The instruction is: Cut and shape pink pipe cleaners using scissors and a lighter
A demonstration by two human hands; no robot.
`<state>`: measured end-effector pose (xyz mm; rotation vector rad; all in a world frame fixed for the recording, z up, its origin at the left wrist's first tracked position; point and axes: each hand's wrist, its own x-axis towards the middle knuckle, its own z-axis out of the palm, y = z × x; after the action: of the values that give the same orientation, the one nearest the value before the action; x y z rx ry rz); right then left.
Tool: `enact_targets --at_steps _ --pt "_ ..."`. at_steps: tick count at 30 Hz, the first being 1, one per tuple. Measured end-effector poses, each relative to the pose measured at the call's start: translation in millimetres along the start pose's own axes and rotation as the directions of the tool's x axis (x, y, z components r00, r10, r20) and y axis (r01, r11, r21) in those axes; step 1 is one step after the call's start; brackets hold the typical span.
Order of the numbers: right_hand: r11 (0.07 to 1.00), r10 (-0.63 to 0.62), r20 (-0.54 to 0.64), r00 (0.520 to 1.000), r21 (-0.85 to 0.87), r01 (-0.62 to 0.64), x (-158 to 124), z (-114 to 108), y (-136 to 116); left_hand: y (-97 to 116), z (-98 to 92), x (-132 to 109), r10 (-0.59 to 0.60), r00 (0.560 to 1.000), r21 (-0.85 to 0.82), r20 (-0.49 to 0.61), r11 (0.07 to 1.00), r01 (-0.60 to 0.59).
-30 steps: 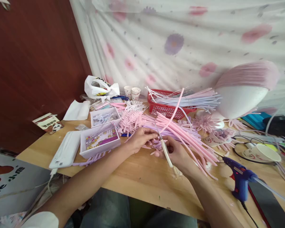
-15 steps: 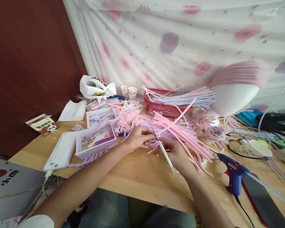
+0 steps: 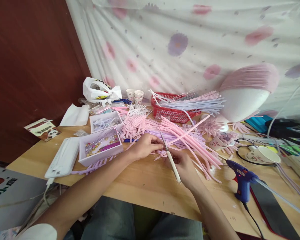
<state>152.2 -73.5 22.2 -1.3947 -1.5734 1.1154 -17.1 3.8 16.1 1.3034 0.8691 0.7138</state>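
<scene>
My right hand (image 3: pixel 183 164) is closed around a pair of scissors (image 3: pixel 173 164) with off-white handles, its blades pointing up and away. Just left of the blades, the fingertips of my left hand (image 3: pixel 148 145) are pinched together at the near end of a pink pipe cleaner (image 3: pixel 190 130). That stem slants up to the right, across a loose bundle of pink pipe cleaners (image 3: pixel 197 143). The exact grip point is partly hidden by fingers and blades. Short cut pink pieces (image 3: pixel 133 126) lie heaped behind my left hand, and lilac stems (image 3: pixel 181 137) lie under the pink bundle.
To the left are a white box of beads (image 3: pixel 101 148) and a white power bank (image 3: pixel 62 158). A red basket (image 3: pixel 173 115) of stems stands behind. On the right are a blue glue gun (image 3: pixel 242 180), paper cups (image 3: pixel 263 155) and a white foam head (image 3: pixel 245 100).
The far end of the slanting pink pipe cleaner has dipped and moved slightly right. The scissor handles have come together. My left hand stays nearly in place, and the view has shifted a little.
</scene>
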Motion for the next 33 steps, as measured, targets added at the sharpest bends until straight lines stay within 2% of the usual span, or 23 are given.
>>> enact_targets --at_steps 6,12,16,19,21,24,26,27,28,30,33 --pt "0.999 0.017 -0.063 0.998 0.047 -0.014 -5 7 8 -1 2.2 -1 0.032 0.997 -0.032 0.066 0.999 -0.030" --pt "0.995 0.068 -0.085 0.994 0.082 -0.061 -2 12 9 -3 -0.2 2 -0.087 0.996 -0.046 -0.003 0.995 0.086" --pt "0.949 0.200 0.021 0.980 0.245 -0.198 -7 10 6 1 -7.3 4 -0.155 0.988 -0.062 -0.011 0.986 0.154" --pt "0.898 0.243 0.127 0.962 0.345 -0.273 -21 -3 0 3 -10.8 6 -0.145 0.982 -0.133 -0.117 0.983 0.129" --pt "0.916 0.225 0.104 0.969 0.316 -0.246 -31 -20 -3 2 -10.2 8 -0.144 0.974 -0.176 -0.176 0.978 0.113" --pt "0.974 0.181 -0.143 0.973 0.160 -0.158 -37 -48 -3 -3 -6.0 10 -0.151 0.974 -0.241 -0.169 0.964 0.108" --pt "0.983 0.138 -0.252 0.958 -0.083 -0.163 -36 -64 2 -6 -3.1 10 -0.141 0.978 -0.281 -0.154 0.955 0.094" --pt "0.955 0.114 -0.272 0.955 -0.236 -0.181 -35 -70 5 -7 -2.2 10 -0.139 0.980 -0.293 -0.145 0.952 0.091" --pt "0.898 0.092 -0.283 0.955 -0.391 -0.202 -34 -74 8 -8 -1.6 11 -0.138 0.981 -0.298 -0.133 0.950 0.093" --pt "0.720 0.062 -0.313 0.948 -0.643 -0.260 -34 -78 13 -10 -1.7 11 -0.144 0.984 -0.302 -0.108 0.948 0.106" --pt "0.486 0.087 -0.364 0.927 -0.797 -0.358 -42 -78 20 -11 -3.2 12 -0.152 0.983 -0.319 -0.102 0.941 0.112"
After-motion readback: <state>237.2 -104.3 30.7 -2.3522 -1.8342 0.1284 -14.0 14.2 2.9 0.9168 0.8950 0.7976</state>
